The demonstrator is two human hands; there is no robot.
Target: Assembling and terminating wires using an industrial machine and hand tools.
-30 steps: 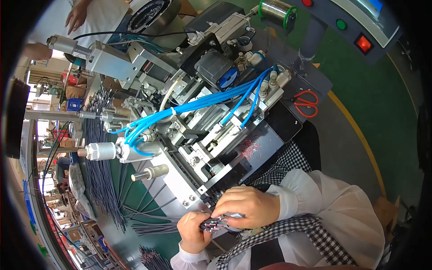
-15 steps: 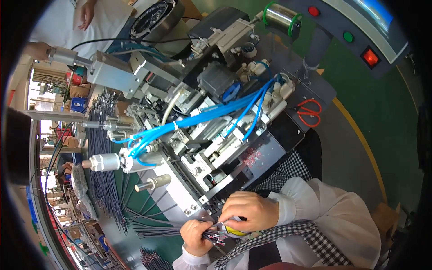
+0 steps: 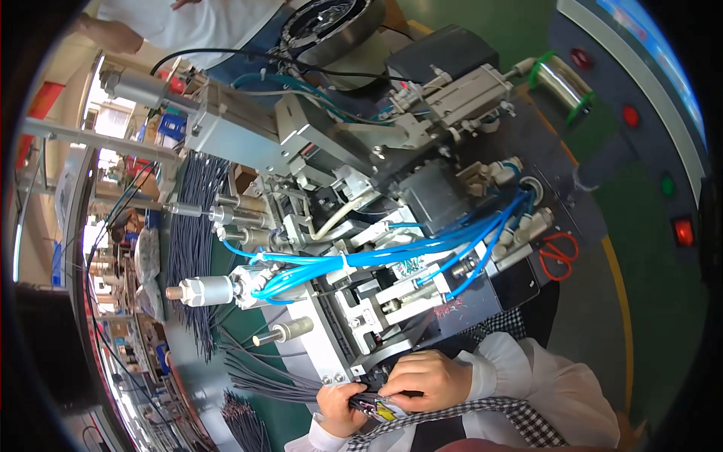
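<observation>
My left hand [image 3: 340, 410] is closed round a bundle of thin dark grey cables [image 3: 279, 384], which trail off to the left. Their stripped ends, with small coloured wires [image 3: 364, 407], stick out on the right side of that hand. Close beside them my right hand [image 3: 431, 380] has thumb and fingers pinched together at a dark cable [image 3: 370, 397]; its tip is hidden by the fingers. Both hands are at the near edge of a bench machine [image 3: 369, 320] with metal slides and cylinders. A yellow patch [image 3: 386, 413] shows below the right fingers.
Blue air hoses [image 3: 339, 264] cross the machine. Red-handled scissors [image 3: 558, 256] lie at its right, beneath a wire spool [image 3: 561, 87]. More cables [image 3: 197, 248] lie on the left, with another bundle [image 3: 245, 426] nearer me. A control panel [image 3: 648, 143] stands right; another person [image 3: 203, 30] is behind.
The view has shifted, so the machine appears lower and farther right. My right hand has come closer to the machine's near edge and the left hand. The left hand still holds the cable bundle.
</observation>
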